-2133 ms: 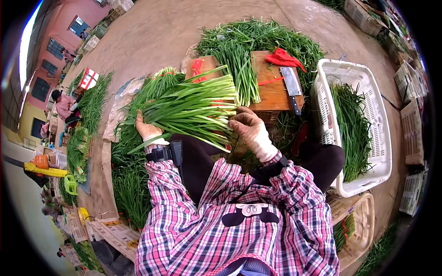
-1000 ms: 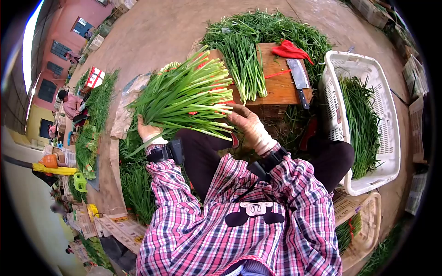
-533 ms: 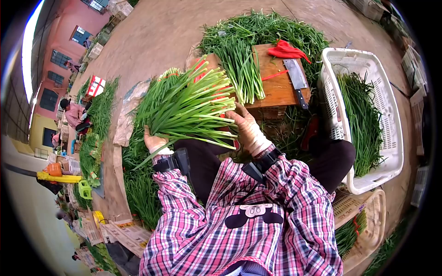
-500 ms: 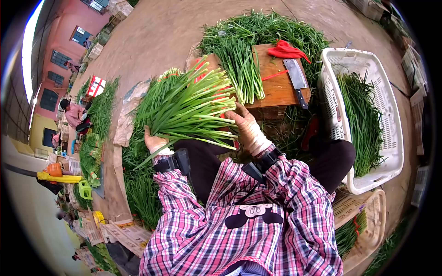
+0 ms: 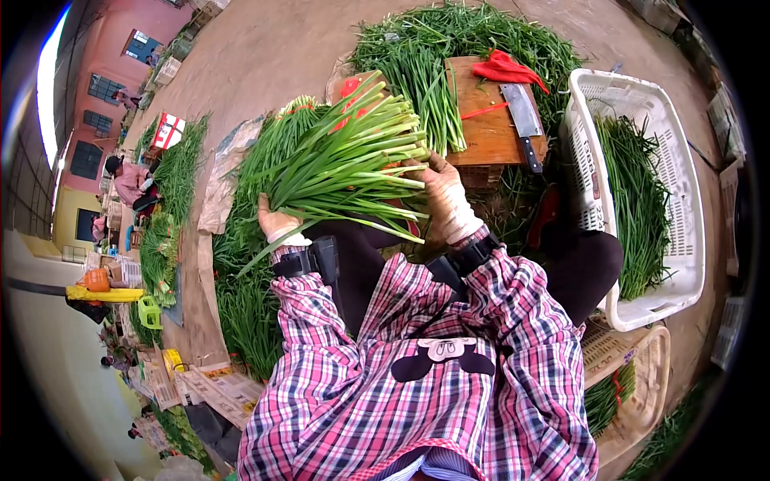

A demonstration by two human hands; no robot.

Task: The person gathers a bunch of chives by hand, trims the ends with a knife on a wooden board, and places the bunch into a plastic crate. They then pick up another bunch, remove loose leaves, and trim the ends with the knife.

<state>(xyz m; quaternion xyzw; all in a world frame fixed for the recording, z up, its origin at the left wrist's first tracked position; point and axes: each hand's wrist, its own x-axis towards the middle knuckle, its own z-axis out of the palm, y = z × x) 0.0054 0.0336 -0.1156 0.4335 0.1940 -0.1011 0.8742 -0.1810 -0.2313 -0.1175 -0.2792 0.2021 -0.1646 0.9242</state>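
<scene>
A loose bunch of garlic chives (image 5: 345, 160) lies across both my hands, pale stem ends to the right and green leaves to the left. My left hand (image 5: 277, 218) is curled under the leafy side, most of its fingers hidden beneath the leaves. At the stem ends, my right hand (image 5: 449, 195) has its fingers closed against the stalks. Just beyond is a wooden board (image 5: 489, 135) with more garlic chives (image 5: 439, 104) on its left side. A cleaver (image 5: 523, 120) with a black handle rests on the board beside a red cloth (image 5: 507, 68).
To the right stands a white plastic crate (image 5: 688, 264) holding garlic chives. A heap of greens (image 5: 473, 34) lies behind the board, and more greens (image 5: 249, 321) are piled at my left. A beige crate (image 5: 654, 385) sits lower right. Another person (image 5: 128, 180) sits far left.
Both hands and the bunch have shifted slightly right in view. The right hand stays at the stem ends and the left under the leaves. The view has tilted a little.
</scene>
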